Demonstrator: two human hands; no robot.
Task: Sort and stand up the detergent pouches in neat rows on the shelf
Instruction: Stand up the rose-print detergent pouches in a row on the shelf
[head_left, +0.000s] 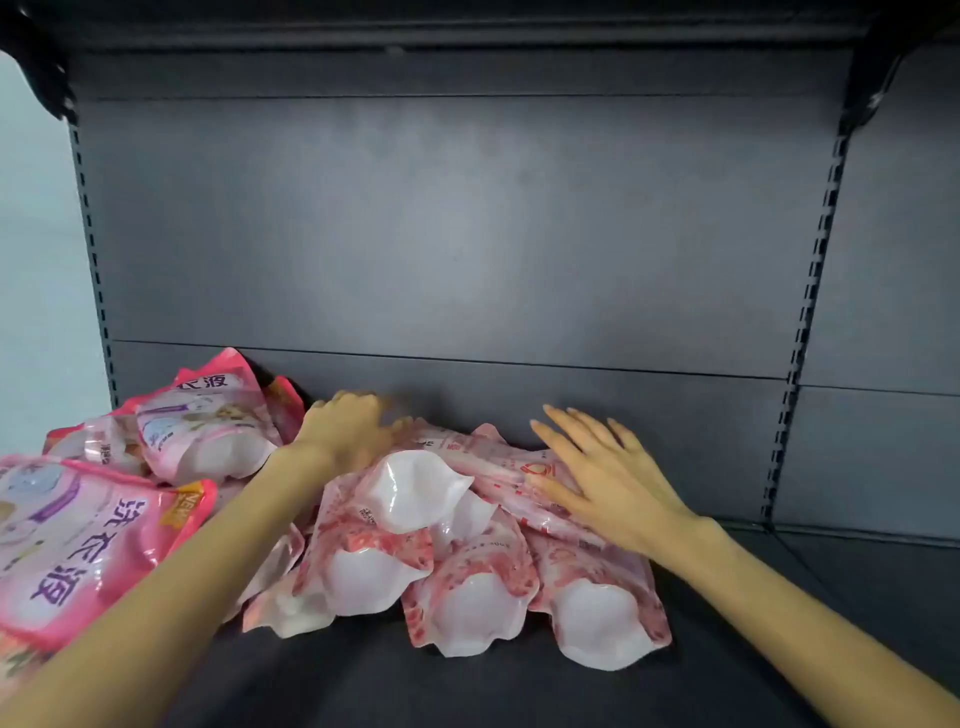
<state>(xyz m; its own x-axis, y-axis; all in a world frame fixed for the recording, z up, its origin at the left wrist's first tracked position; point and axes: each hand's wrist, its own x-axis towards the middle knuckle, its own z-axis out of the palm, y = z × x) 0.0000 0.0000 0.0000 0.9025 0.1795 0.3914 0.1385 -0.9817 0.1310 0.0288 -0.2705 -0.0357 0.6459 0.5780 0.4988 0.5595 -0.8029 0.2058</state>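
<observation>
So on the shelf board (467, 686), the middle heap of pouches (467, 587) lies flat around 6 o'clock. A few are stacked on each other, bottoms toward the front edge. The second heap (208, 431) sits just beside it at 9 o'clock, running back to the back panel (467, 234). The left hand (348, 431) is on the middle heap's 11 o'clock end, and the right hand (602, 478) lies flat on its 1 o'clock side.
</observation>
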